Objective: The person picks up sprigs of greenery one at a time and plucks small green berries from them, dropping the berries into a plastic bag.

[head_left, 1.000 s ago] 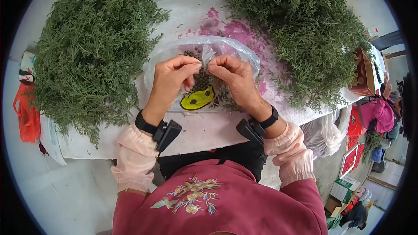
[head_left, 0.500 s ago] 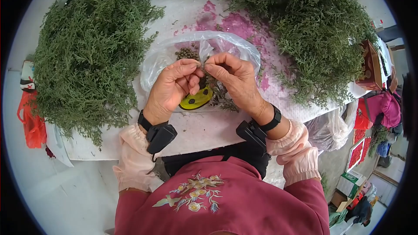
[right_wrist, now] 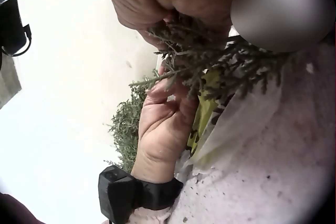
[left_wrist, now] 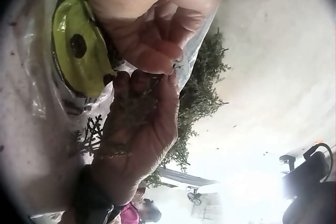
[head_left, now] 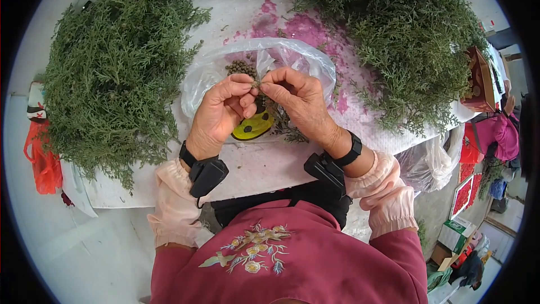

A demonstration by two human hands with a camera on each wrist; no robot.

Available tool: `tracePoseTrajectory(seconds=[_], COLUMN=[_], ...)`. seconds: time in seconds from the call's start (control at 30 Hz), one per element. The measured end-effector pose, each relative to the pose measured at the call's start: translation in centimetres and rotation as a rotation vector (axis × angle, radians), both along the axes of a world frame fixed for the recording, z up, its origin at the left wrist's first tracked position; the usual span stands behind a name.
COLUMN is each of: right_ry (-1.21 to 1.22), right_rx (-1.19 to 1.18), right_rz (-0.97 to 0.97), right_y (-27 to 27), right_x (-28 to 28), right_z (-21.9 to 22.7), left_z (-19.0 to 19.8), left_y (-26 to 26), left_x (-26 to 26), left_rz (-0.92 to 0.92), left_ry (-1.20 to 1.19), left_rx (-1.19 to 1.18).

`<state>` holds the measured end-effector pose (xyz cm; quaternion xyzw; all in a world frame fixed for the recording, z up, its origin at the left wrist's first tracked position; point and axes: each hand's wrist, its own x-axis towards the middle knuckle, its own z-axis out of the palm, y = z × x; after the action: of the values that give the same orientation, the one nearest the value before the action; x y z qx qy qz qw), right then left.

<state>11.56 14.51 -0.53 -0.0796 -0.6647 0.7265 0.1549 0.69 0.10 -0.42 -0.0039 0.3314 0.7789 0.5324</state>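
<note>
Both hands meet over a clear plastic bag (head_left: 197,87) that holds a heap of small round brown-green seed cones (head_left: 241,67). My right hand (head_left: 306,104) grips an evergreen sprig (right_wrist: 210,69), whose leafy stems hang out below the palm in the right wrist view. Thumb and forefinger of my left hand (head_left: 216,112) pinch at the sprig's tip, right against the right fingertips; the other left fingers are curled in. Whether a cone sits between the left fingertips I cannot tell. Beneath the hands lies a yellow patch with black spots (head_left: 253,128), partly covered by the left hand.
A large pile of evergreen branches (head_left: 112,84) covers the table's left side, another pile (head_left: 405,50) the back right. Pink stains (head_left: 306,34) mark the white tabletop (head_left: 264,163). A red-brown box (head_left: 481,84) stands at the right edge, with plastic bags (head_left: 430,163) below.
The fingertips, slightly apart a second ago, have come together. My left hand has turned its palm further up and moved over part of the yellow patch. The right hand keeps its grip.
</note>
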Motion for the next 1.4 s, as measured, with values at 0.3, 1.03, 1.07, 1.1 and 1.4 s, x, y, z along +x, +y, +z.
tracePoseTrajectory(seconds=[0.3, 1.03, 1.07, 1.1, 1.4], right_ry=[0.019, -0.009, -0.010, -0.010, -0.030], right_rx=[-0.034, -0.004, -0.012, -0.021, -0.067], right_rz=[-0.041, -0.100, -0.101, -0.101, -0.092], right_y=[-0.13, -0.17, -0.19, -0.20, 0.21], right_x=[0.05, 0.00, -0.01, -0.01, -0.03], right_z=[-0.08, -0.11, -0.13, -0.14, -0.31], left_z=[-0.31, -0.66, -0.64, -0.61, -0.50], left_y=[0.19, 0.23, 0.23, 0.23, 0.20], left_x=[0.09, 0.00, 0.02, 0.06, 0.12], left_rz=[-0.002, -0.026, -0.024, -0.022, 0.015], left_ry=[0.025, 0.031, 0.037, 0.043, 0.082], left_rx=[0.006, 0.028, 0.022, 0.016, 0.006])
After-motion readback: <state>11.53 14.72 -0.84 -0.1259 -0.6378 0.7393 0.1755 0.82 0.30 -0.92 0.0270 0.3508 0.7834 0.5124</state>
